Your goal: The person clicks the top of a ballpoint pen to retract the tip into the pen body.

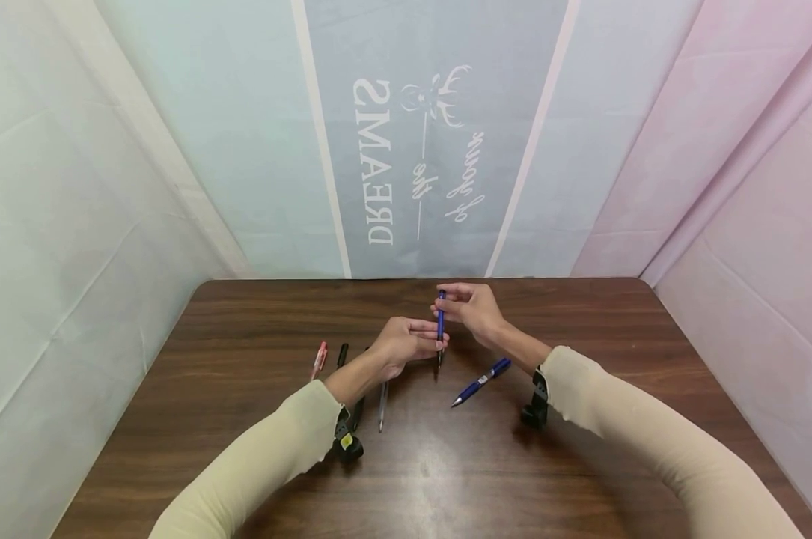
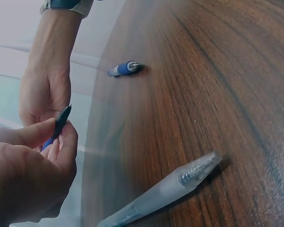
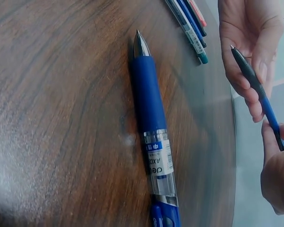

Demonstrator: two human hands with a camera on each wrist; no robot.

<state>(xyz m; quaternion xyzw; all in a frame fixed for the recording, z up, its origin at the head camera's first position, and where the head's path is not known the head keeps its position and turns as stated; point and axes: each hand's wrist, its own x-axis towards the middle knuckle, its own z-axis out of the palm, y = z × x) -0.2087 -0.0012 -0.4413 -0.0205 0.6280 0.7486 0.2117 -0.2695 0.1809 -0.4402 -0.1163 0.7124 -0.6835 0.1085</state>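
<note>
A slim blue pen (image 1: 441, 318) with a dark grip section is held over the table between both hands, its point downward. My left hand (image 1: 402, 346) pinches it by the dark lower part, thumb on one side and fingers on the other. At the pen's upper end, my right hand (image 1: 474, 307) grips it between thumb and fingers. The right wrist view shows its bare metal point (image 3: 232, 47) sticking out past the left fingers. Below the right hand lies a thicker blue retractable pen (image 3: 149, 94) with a clear, labelled barrel.
Under the left forearm a clear-barrelled pen (image 2: 165, 191) lies on the wooden table (image 1: 581, 322). Left of it are a black-ended pen (image 1: 342, 355) and a red pen (image 1: 319, 359), partly hidden by the arm. A printed cloth (image 1: 432, 247) hangs behind the table's far edge.
</note>
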